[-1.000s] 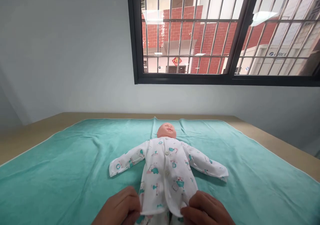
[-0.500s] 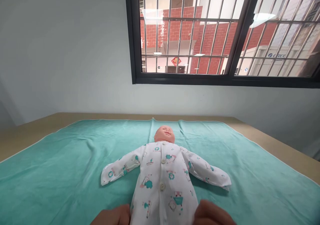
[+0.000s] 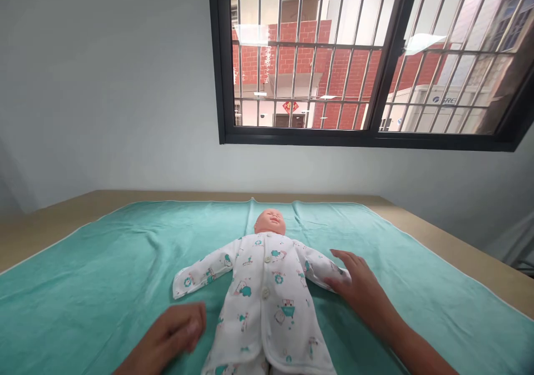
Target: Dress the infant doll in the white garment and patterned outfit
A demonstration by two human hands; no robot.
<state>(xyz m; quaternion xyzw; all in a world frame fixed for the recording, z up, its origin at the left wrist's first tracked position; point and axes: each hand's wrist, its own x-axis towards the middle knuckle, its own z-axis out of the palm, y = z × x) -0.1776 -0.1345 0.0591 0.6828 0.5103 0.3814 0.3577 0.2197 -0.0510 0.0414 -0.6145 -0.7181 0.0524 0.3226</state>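
A baby doll [image 3: 270, 221] lies on its back, head toward the wall, its arms out to both sides. It wears a white printed baby top [image 3: 279, 302] with buttons down the front; printed pants show below the hem. My right hand [image 3: 361, 286] is at the end of the sleeve on the right, thumb and fingers apart around it and not closed on it. To the left of the doll's body, my left hand [image 3: 179, 327] is slightly blurred, its fingers curled in with nothing visible in them. The doll's legs are mostly out of view.
Under the doll a green blanket [image 3: 104, 275] with soft folds covers most of a wooden table [image 3: 434, 236]. Behind it stands a pale wall [image 3: 125, 85] with a barred, dark-framed window [image 3: 300, 136].
Both hands have come up from the bottom edge beside the top's hem. My left hand moved off the garment; my right reached the sleeve end. More of the top's lower edge shows.
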